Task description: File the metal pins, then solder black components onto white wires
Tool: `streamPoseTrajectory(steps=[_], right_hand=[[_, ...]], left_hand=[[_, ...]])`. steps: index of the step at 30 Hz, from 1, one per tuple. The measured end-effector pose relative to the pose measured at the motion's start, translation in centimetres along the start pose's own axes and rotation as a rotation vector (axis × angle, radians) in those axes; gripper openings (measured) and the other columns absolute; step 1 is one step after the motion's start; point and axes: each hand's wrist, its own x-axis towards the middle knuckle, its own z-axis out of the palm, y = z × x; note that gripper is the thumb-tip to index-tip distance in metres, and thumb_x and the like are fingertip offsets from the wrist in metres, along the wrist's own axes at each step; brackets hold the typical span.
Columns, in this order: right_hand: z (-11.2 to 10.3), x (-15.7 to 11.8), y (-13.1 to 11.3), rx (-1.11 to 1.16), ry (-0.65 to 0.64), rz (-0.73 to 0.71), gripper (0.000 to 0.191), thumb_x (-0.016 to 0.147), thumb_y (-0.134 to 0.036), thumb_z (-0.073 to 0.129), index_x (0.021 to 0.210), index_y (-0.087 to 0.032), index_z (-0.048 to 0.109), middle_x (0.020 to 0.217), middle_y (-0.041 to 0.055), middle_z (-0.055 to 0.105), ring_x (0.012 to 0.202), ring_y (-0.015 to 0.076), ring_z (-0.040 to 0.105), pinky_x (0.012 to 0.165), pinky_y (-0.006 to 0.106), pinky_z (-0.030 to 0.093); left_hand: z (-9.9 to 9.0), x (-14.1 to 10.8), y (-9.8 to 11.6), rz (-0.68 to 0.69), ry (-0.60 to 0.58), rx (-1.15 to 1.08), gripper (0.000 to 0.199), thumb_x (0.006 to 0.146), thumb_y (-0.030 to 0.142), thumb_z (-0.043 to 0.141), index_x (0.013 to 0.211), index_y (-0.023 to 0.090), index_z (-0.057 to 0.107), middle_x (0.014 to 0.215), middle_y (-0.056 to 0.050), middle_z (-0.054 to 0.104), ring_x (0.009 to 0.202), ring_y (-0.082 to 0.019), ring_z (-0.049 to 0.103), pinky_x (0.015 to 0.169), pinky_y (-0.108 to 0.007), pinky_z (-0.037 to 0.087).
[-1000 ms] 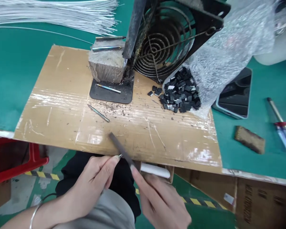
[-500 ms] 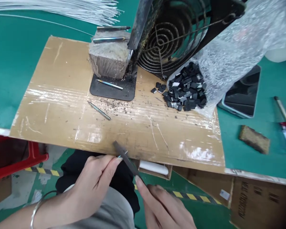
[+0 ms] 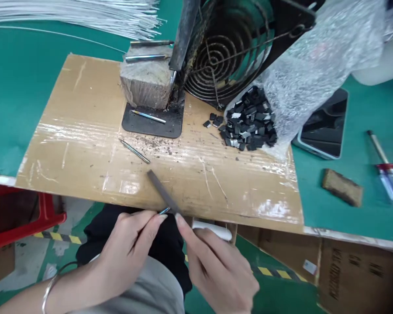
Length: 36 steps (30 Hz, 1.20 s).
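Note:
My left hand (image 3: 127,250) is closed, pinching a thin bluish soldering iron tip (image 3: 164,210) between thumb and fingers just off the cardboard's front edge. My right hand (image 3: 216,268) grips a flat grey metal file (image 3: 160,186) by its near end. The file points away to the upper left over the cardboard, its side against or very close to the small tip. Most of the held tip is hidden by my left fingers. A similar pointed metal rod (image 3: 134,151) lies on the cardboard, and another rod (image 3: 148,117) rests on a black pad.
A cardboard sheet (image 3: 85,165) covers the green table. At its back stand a wooden block (image 3: 144,89) with rods on top, a soldering iron (image 3: 184,35) and a black fan (image 3: 212,63). Small black pieces (image 3: 249,122) spill from a plastic bag (image 3: 308,74). A sponge (image 3: 342,187) lies right.
My right hand has moved up and left, pushing the file farther over the cardboard across the tip. My left hand stays nearly still. The view has shifted slightly.

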Motion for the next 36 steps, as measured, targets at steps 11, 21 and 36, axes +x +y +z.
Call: streamPoseTrajectory(steps=[11, 21, 36], right_hand=[[0.3, -0.8, -0.6, 0.007, 0.018, 0.033, 0.063, 0.096, 0.000, 0.058, 0.153, -0.027, 0.053, 0.074, -0.0027, 0.072, 0.062, 0.0073, 0.065, 0.068, 0.018, 0.051], [0.2, -0.9, -0.8, -0.003, 0.039, 0.075, 0.063, 0.096, 0.000, 0.060, 0.152, -0.028, 0.054, 0.072, -0.0025, 0.072, 0.060, 0.0083, 0.065, 0.067, 0.020, 0.051], [0.5, 0.0, -0.5, 0.003, 0.031, 0.038, 0.040, 0.096, -0.001, 0.059, 0.127, -0.021, 0.076, 0.076, -0.0019, 0.074, 0.065, 0.0071, 0.067, 0.071, 0.019, 0.051]], left_hand=[[0.2, -0.1, -0.5, 0.005, -0.006, -0.018, 0.041, 0.107, 0.029, 0.041, 0.066, 0.022, 0.040, 0.056, 0.008, 0.036, 0.052, -0.010, 0.029, 0.048, -0.025, 0.025], [0.2, 0.0, -0.5, -0.016, -0.013, -0.041, 0.044, 0.106, 0.032, 0.042, 0.064, 0.022, 0.040, 0.055, 0.008, 0.035, 0.050, -0.009, 0.030, 0.049, -0.025, 0.026], [0.1, 0.0, -0.2, -0.102, -0.031, -0.120, 0.046, 0.105, 0.040, 0.042, 0.062, 0.022, 0.041, 0.054, 0.007, 0.037, 0.049, -0.010, 0.031, 0.048, -0.026, 0.027]])
